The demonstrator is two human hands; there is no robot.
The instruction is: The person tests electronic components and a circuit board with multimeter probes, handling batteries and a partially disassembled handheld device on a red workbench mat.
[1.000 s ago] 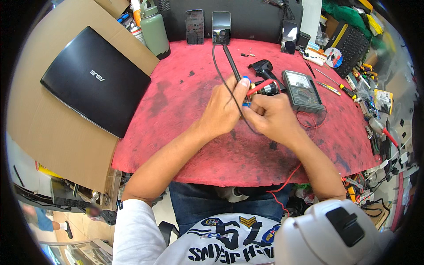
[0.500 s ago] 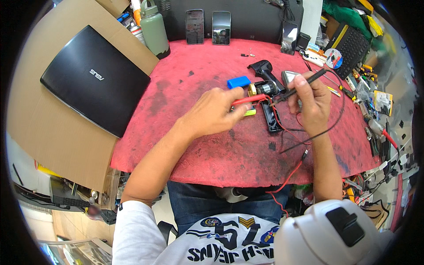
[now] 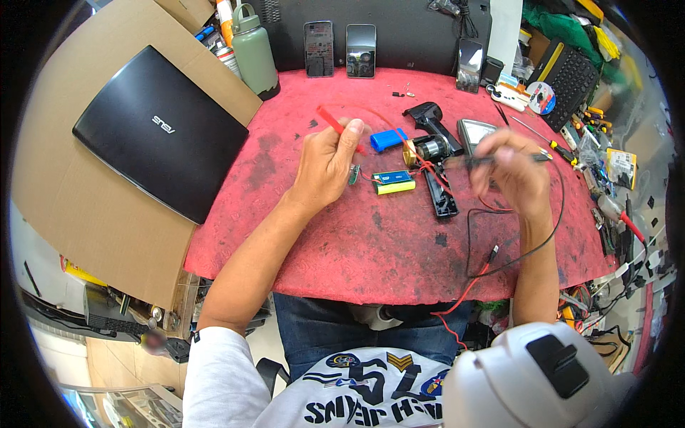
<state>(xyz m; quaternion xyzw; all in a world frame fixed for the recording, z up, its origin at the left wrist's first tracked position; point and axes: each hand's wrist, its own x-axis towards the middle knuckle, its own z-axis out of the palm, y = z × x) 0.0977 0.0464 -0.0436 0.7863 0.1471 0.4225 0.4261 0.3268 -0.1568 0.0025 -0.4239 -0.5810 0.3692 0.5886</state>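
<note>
A red probe [image 3: 330, 118] is in my closed left hand [image 3: 325, 160], raised over the red mat. My right hand [image 3: 517, 182] has its fingers curled around a black probe [image 3: 539, 158], slightly blurred, in front of the analog meter [image 3: 474, 130]. Between them lie a blue plastic case [image 3: 385, 140], a wired battery pack [image 3: 392, 185] with a yellow-green cell, and a small circuit board [image 3: 354, 173] beside my left hand. Behind these, a disassembled black handle piece [image 3: 427, 114] touches a metal cylinder with a brass ring [image 3: 428, 148]; an open black housing [image 3: 441, 196] points toward me.
A closed laptop [image 3: 160, 143] rests on cardboard [image 3: 118, 250] at left. A green bottle [image 3: 253, 60] and three phones [image 3: 360, 50] stand at the back. Screwdrivers [image 3: 560, 148], a keyboard [image 3: 571, 78] and assorted clutter crowd the right edge. A red cable [image 3: 464, 299] hangs over the front edge.
My hands have separated: the left moved up and left with the red probe, the right moved right with the black one. The battery pack and blue case, formerly covered, now show.
</note>
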